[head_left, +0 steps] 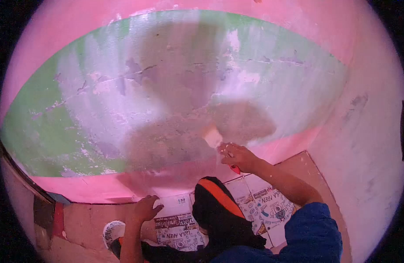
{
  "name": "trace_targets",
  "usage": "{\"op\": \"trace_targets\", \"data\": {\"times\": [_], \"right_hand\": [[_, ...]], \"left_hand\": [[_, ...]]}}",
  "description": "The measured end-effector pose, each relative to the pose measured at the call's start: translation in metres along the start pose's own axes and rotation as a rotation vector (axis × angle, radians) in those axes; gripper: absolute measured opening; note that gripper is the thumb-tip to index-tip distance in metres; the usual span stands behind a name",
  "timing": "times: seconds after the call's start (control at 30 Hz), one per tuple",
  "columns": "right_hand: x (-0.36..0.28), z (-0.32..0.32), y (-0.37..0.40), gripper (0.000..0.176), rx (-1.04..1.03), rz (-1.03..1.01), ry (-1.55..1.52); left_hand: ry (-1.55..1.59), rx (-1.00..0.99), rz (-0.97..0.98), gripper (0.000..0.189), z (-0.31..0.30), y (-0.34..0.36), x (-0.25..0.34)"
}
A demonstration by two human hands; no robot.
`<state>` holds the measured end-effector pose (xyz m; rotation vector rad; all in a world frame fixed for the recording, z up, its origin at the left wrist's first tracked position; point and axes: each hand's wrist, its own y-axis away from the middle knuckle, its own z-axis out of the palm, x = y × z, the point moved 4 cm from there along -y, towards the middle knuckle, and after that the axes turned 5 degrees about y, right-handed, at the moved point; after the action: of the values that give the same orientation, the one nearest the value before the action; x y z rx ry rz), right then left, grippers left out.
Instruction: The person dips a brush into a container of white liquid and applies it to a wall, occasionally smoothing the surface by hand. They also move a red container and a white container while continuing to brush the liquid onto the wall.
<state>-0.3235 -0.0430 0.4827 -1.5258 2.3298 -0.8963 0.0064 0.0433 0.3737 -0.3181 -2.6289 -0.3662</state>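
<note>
My right hand [237, 155] is closed round the red handle of a paintbrush [213, 137]. The brush's pale, wide bristles point up and left at the wall [175, 96], which carries a green area streaked with whitish coating, framed in pink. Motion blurs the bristle tips, so contact with the surface is hard to judge. Down to the left, my left hand [147, 207] has its fingers apart and holds nothing I can see. It is nearest to the wall's foot and the printed cardboard [178, 230] on the floor.
A round white thing [114, 232], partly hidden, is beside my left forearm. My bent leg [219, 206], in black with an orange stripe, rises between my arms. More printed cardboard [270, 210] lies to the right. A pale side wall [364, 153] meets the painted one at right.
</note>
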Motion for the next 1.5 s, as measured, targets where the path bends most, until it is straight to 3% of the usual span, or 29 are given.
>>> {"op": "trace_targets", "data": {"times": [0.03,0.07,0.13,0.2,0.27,0.33,0.37,0.43,0.47,0.53,0.57,0.6,0.63,0.7,0.77,0.83,0.9,0.93,0.97,1.03,1.13,1.17,1.2,1.23,1.27,1.33,1.43,1.47,1.5], "right_hand": [[0.001,0.001,0.010,0.015,-0.142,0.011,-0.077],[0.017,0.003,0.020,0.019,-0.319,0.329,-0.392],[0.021,-0.051,0.002,0.022,-0.317,0.153,-0.149],[0.037,-0.104,-0.010,0.026,-0.069,0.133,-0.143],[0.038,-0.162,-0.029,0.018,0.333,0.377,-0.434],[0.046,-0.197,-0.039,0.017,0.642,0.424,-0.469],[0.054,-0.206,-0.041,0.017,0.740,0.415,-0.429],[0.066,-0.199,-0.031,0.019,0.957,0.213,0.208],[0.084,-0.169,-0.013,0.022,0.912,0.336,0.254],[0.075,-0.095,0.019,0.024,0.811,0.316,0.413],[0.063,-0.057,0.042,0.023,0.637,0.422,0.409],[0.046,-0.020,0.068,0.021,0.466,0.510,0.407],[0.033,0.017,0.096,0.018,0.381,0.646,0.300],[0.001,0.063,0.145,0.018,0.116,0.652,0.019],[0.000,0.116,0.204,0.018,-0.309,0.960,-0.239],[0.003,0.095,0.215,0.016,0.082,1.083,-0.453],[0.036,0.059,0.213,0.011,0.325,1.145,-0.213],[0.035,0.013,0.171,0.009,0.320,1.051,0.050],[0.028,-0.036,0.131,0.011,0.500,1.160,-0.031],[0.026,-0.069,0.083,0.012,1.195,0.903,-0.292],[0.031,-0.002,0.084,0.027,1.034,0.655,-0.282],[0.027,0.059,0.107,0.021,1.044,0.764,-0.172],[0.009,0.088,0.105,0.012,0.901,0.745,-0.033],[-0.009,0.124,0.115,0.005,0.954,0.647,0.011],[-0.026,0.134,0.118,0.006,0.666,0.876,0.008],[-0.048,0.188,0.156,0.005,0.568,0.954,-0.162],[-0.049,0.203,0.188,0.006,0.314,1.093,-0.099],[-0.044,0.193,0.189,0.013,0.495,1.080,-0.227],[-0.041,0.164,0.168,0.013,0.484,1.080,-0.233]], "left_hand": [[-0.002,-0.005,0.020,0.044,0.004,-0.003,-0.001],[-0.009,-0.022,0.045,0.044,0.006,-0.006,0.000],[-0.038,-0.064,-0.006,0.045,0.006,-0.011,0.004],[-0.038,-0.104,0.005,0.046,0.000,-0.014,0.014],[-0.029,-0.124,-0.024,0.047,0.003,-0.024,0.012],[-0.038,-0.048,-0.042,0.046,0.001,-0.030,0.004],[-0.043,-0.053,-0.043,0.046,0.003,-0.036,0.001],[-0.103,-0.020,0.035,0.046,0.012,-0.043,-0.004],[-0.100,-0.032,0.016,0.046,0.011,-0.042,0.002],[-0.008,-0.171,-0.074,0.045,0.009,-0.046,0.021],[-0.028,-0.131,0.019,0.043,0.014,-0.050,0.011],[0.003,-0.128,-0.044,0.042,0.006,-0.047,0.019],[0.001,-0.093,0.004,0.043,0.006,-0.048,0.011],[0.011,-0.071,0.029,0.043,0.014,-0.049,-0.013],[-0.063,-0.032,-0.061,0.048,0.015,-0.048,-0.030],[-0.014,-0.077,-0.108,0.046,0.006,-0.037,-0.018],[0.044,-0.117,-0.158,0.044,0.004,-0.034,-0.013],[0.031,-0.107,-0.167,0.044,0.004,-0.033,-0.015],[0.013,-0.089,-0.174,0.043,0.005,-0.033,-0.014],[0.045,-0.063,-0.192,0.041,0.005,-0.031,-0.014],[0.006,-0.089,-0.199,0.040,0.000,-0.033,-0.010],[0.001,-0.093,-0.211,0.040,0.001,-0.030,-0.009],[0.019,-0.072,-0.208,0.040,0.001,-0.030,-0.006],[0.040,-0.047,-0.199,0.039,-0.002,-0.031,-0.005],[0.036,-0.039,-0.200,0.039,-0.002,-0.032,-0.013],[0.059,-0.028,-0.151,0.039,0.007,-0.027,-0.028],[-0.011,-0.097,-0.219,0.041,-0.004,-0.020,-0.005],[-0.007,-0.097,-0.224,0.041,-0.006,-0.019,-0.005],[-0.020,-0.070,-0.211,0.041,-0.006,-0.018,-0.004]]}}
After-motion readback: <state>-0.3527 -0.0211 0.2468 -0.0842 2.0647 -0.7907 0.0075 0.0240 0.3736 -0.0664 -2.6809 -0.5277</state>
